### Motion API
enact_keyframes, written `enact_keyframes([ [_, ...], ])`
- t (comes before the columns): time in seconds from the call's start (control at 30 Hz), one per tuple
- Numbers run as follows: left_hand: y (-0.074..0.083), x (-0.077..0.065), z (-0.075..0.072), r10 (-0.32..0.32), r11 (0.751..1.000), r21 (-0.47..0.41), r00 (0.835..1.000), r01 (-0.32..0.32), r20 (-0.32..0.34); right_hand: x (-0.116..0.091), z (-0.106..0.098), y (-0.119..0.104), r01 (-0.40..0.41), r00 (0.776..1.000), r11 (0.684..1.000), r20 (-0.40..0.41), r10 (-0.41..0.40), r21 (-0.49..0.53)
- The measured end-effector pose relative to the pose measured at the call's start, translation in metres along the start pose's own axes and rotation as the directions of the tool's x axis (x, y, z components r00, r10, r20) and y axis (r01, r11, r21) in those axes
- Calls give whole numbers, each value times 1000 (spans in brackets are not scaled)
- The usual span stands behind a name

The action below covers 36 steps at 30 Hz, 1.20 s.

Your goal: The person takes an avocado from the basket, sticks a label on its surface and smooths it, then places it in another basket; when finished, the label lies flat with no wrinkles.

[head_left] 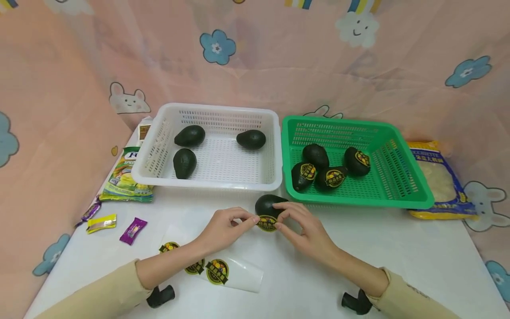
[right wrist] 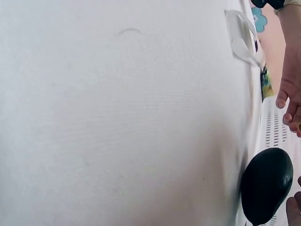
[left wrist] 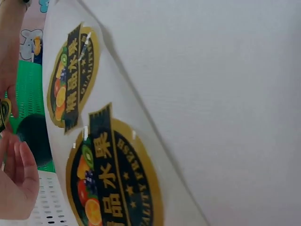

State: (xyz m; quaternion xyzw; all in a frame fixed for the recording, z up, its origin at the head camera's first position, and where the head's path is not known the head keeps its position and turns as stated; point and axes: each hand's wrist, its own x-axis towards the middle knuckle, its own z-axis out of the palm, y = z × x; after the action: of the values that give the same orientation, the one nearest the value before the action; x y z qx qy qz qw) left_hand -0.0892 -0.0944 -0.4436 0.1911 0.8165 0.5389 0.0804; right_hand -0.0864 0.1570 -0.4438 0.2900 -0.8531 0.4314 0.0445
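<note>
A round black-and-gold sticker (head_left: 266, 224) is stretched between both hands, in front of a dark green avocado (head_left: 266, 204) on the table. My left hand (head_left: 228, 227) pinches the sticker's left edge between thumb and finger. At its right edge, thumb and finger of my right hand (head_left: 304, 226) grip it, with another finger over the avocado. The left wrist view has the sticker (left wrist: 4, 113) at the far left, apart from the avocado (left wrist: 35, 139). In the right wrist view the avocado (right wrist: 267, 186) shows bare skin; most of the sticker is hidden there.
A white backing sheet (head_left: 247, 274) with several stickers lies below my left forearm. Behind stand a white basket (head_left: 207, 182) with three plain avocados and a green basket (head_left: 358, 201) with several avocados, most showing stickers. Candies (head_left: 133, 231) and snack bags (head_left: 127, 177) lie left; a yellow-blue bag (head_left: 440, 181) lies right.
</note>
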Motion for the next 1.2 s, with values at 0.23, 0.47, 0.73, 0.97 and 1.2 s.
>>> enact_keyframes([
  [0.23, -15, 10, 2, 85, 994, 68, 996, -83, -35, 4, -2, 7, -104, 994, 995, 41, 104, 6],
  [0.47, -24, 28, 12, 259, 933, 224, 958, -281, 124, -2, -2, 5, -62, 998, 994, 40, 58, 88],
  [0.73, -17, 27, 18, 266, 934, 212, 956, -287, 120, 0, -4, -1, -205, 979, 963, 34, 203, 176],
  [0.97, -14, 21, 18, 216, 956, 165, 963, -242, 159, 1, 0, 2, -319, 948, 941, 54, 315, 116],
  [1.2, -14, 22, 19, 209, 961, 148, 964, -234, 163, 4, 3, 3, -364, 931, 931, 26, 364, 21],
])
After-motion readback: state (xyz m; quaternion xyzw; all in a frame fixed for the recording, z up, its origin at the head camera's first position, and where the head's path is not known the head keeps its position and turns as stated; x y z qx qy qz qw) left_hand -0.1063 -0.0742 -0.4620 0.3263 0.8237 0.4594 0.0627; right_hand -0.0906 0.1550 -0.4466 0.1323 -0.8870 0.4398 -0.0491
